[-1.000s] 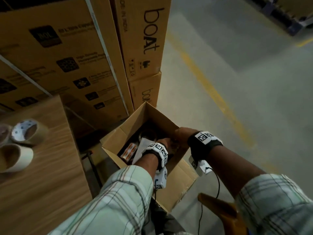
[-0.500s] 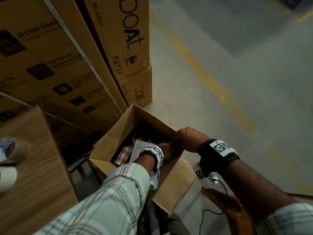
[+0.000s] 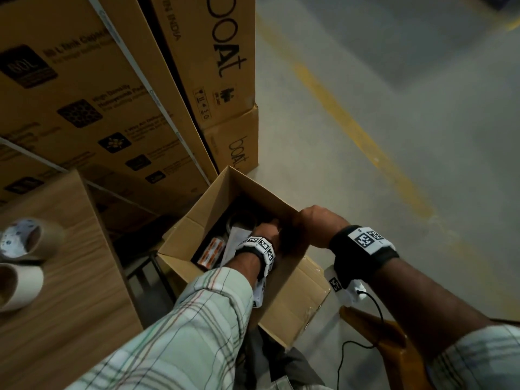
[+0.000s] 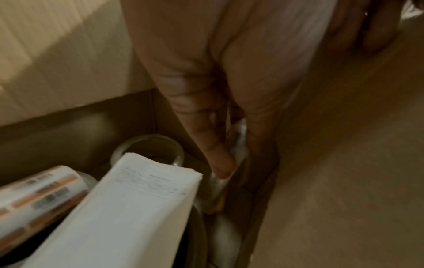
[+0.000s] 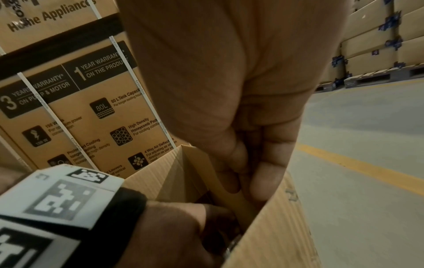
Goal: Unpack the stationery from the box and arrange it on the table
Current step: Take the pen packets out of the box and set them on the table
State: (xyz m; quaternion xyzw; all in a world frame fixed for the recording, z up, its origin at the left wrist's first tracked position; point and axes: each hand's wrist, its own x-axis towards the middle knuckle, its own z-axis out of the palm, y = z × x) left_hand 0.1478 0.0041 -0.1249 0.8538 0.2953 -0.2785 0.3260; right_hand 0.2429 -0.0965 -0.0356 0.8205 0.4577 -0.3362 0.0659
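Note:
The open cardboard box (image 3: 292,299) stands on the floor beside the wooden table (image 3: 70,291). My left hand (image 3: 266,230) is down inside it, against the right wall. In the left wrist view, the left hand (image 4: 238,163) pinches a thin clear-wrapped pack (image 4: 218,192) between thumb and fingers. A white paper stack (image 4: 128,208), an orange-and-white label roll (image 4: 34,192) and a clear tape roll (image 4: 146,145) lie in the box. My right hand (image 3: 312,220) grips the top edge of the box's right wall (image 5: 275,226), fingers curled over it.
Two tape rolls (image 3: 28,237) (image 3: 17,285) lie on the table at the far left. Tall stacked cartons (image 3: 84,94) rise behind the box. Grey floor with a yellow line (image 3: 365,142) spreads to the right. A wooden chair part (image 3: 388,342) sits under my right forearm.
Both hands stay where they were, left inside the box, right on its wall. My head has shifted, so the table's tape rolls sit at the left edge.

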